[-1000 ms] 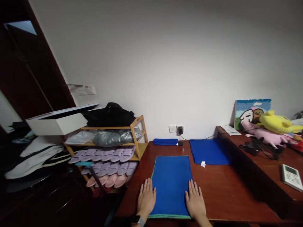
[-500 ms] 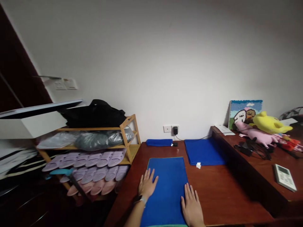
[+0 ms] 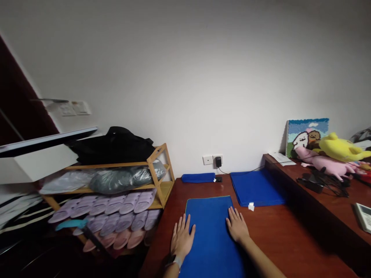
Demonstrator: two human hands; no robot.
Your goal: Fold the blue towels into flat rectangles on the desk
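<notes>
In the head view, the left hand and right hand lie flat and apart, along the side edges of the blue cloth on the table. Uneven pushing by one hand could wrinkle the cloth.

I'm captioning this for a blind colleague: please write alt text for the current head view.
A person's left hand and right hand lie flat at opposite side edges of a blue cloth on a reddish-brown desk. Beyond it is more blue cloth; a rack of slippers stands at left, plush toys lie at right.
</notes>
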